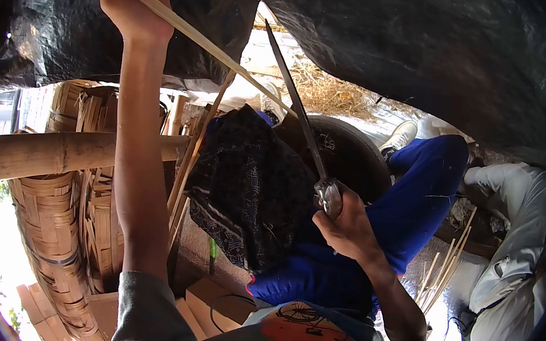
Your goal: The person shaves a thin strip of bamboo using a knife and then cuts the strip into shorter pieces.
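My left hand, raised at the upper left, is closed around a long pale bamboo strip. The strip slants down to the right, and its lower end overlaps the blade in this view. My right hand grips a long-bladed knife by its handle, just above my lap. Its narrow dark blade points up and away, with a shiny metal part at its base. A dark patterned cloth lies over my leg, left of my right hand.
Black plastic sheeting hangs low overhead. A thick bamboo pole crosses the left side near woven bamboo baskets. A dark round tub or tire lies beyond my knees. Thin sticks and another person's legs are at the right.
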`<control>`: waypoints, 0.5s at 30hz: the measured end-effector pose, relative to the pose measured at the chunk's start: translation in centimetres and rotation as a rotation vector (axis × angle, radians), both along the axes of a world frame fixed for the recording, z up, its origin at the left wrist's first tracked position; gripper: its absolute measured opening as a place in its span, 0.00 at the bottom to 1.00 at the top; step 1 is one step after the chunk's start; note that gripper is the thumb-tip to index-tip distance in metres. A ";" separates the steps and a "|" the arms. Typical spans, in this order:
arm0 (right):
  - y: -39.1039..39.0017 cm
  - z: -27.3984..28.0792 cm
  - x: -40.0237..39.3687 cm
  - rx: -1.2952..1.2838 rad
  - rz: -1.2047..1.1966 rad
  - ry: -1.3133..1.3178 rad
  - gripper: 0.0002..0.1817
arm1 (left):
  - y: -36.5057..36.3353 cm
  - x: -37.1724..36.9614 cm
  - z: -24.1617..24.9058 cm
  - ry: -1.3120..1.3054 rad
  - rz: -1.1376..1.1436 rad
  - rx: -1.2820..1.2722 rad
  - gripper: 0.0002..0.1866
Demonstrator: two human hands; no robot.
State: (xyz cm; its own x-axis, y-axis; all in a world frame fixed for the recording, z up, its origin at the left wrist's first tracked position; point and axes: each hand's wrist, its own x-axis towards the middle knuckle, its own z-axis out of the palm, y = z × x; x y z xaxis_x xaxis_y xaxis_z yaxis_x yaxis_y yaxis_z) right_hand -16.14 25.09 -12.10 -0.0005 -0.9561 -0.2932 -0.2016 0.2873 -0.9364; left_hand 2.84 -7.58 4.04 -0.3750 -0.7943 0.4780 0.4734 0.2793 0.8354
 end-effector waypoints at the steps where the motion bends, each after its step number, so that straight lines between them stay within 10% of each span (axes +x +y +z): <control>1: 0.1 -0.2 0.2 -0.008 -0.011 0.033 0.17 | 0.0 -0.1 -0.1 -0.001 -0.003 0.000 0.24; 6: -0.3 0.5 0.3 0.049 0.030 0.029 0.17 | 3.2 -3.2 -0.8 -0.006 0.861 -0.188 0.31; 10: -0.3 -0.2 0.4 0.054 0.045 0.059 0.17 | 3.7 -3.0 -1.2 -0.343 0.924 -0.497 0.28; 15: -0.8 0.2 0.3 0.120 0.064 -0.004 0.17 | 3.1 -2.7 -1.3 -0.120 0.670 -0.183 0.25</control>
